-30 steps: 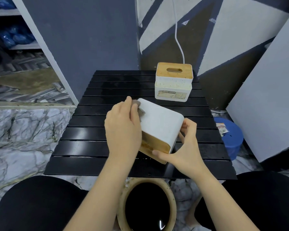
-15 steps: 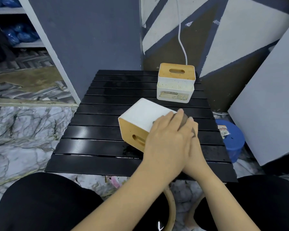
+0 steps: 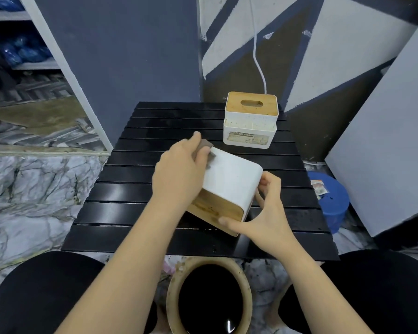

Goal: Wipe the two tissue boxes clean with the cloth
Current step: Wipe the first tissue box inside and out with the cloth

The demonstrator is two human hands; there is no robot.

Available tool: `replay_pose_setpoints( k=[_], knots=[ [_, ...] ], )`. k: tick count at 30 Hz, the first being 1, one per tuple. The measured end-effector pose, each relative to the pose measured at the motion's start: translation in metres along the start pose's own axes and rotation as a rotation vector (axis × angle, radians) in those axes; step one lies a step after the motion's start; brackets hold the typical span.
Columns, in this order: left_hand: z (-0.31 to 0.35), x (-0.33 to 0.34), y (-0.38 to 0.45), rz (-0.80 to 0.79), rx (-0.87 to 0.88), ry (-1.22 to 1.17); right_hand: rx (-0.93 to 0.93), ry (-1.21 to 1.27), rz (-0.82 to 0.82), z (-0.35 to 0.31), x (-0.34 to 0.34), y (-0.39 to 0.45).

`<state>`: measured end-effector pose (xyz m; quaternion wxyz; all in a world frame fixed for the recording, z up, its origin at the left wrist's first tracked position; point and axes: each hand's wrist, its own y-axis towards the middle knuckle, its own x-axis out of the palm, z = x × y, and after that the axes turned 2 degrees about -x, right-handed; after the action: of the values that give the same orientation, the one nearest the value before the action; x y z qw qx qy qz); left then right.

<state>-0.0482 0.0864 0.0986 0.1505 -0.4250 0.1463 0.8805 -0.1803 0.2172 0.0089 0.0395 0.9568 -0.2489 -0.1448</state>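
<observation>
At frame centre, the near tissue box (image 3: 229, 182) is tilted on the black slatted worktop (image 3: 130, 189), wooden lid toward the camera. The left hand (image 3: 179, 174) presses a brown cloth (image 3: 206, 147) against its upper-left edge; finger curl is apparently slight. The right hand (image 3: 263, 213) grips its right side. The second tissue box (image 3: 250, 120) stands upright at upper right of the worktop.

Two tissue boxes (image 3: 229, 184) (image 3: 250, 121), one cloth (image 3: 206, 150), two hands (image 3: 179, 174) (image 3: 266, 213)

Bare table slats (image 3: 135, 194) left of held box (image 3: 232, 179)
</observation>
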Motion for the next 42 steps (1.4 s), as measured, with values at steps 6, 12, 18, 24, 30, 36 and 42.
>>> replay_pose_setpoints(
  k=[6,12,18,24,30,36,42],
  knots=[
    [-0.03,-0.017,0.006,-0.072,-0.304,-0.523,0.142,0.096,-0.265,-0.023,0.002,-0.003],
    [-0.05,-0.013,-0.025,0.003,-0.406,-0.703,0.222,0.209,-0.031,-0.031,0.003,0.006],
    [-0.066,0.009,-0.05,0.147,-0.415,-0.916,0.124,0.207,-0.142,-0.041,0.017,-0.022],
    [-0.063,0.025,-0.047,0.149,-0.386,-0.963,0.091,0.059,-0.197,-0.019,0.011,-0.026],
    [-0.061,0.037,-0.05,0.22,-0.302,-0.871,0.064,-0.018,-0.16,-0.01,0.012,-0.03],
    [-0.055,0.045,-0.061,0.298,-0.205,-0.49,0.014,-0.086,-0.144,0.0,0.019,-0.033],
    [-0.058,0.056,-0.061,0.338,0.116,0.024,-0.057,-0.097,-0.1,0.005,0.0,-0.023]
  ],
)
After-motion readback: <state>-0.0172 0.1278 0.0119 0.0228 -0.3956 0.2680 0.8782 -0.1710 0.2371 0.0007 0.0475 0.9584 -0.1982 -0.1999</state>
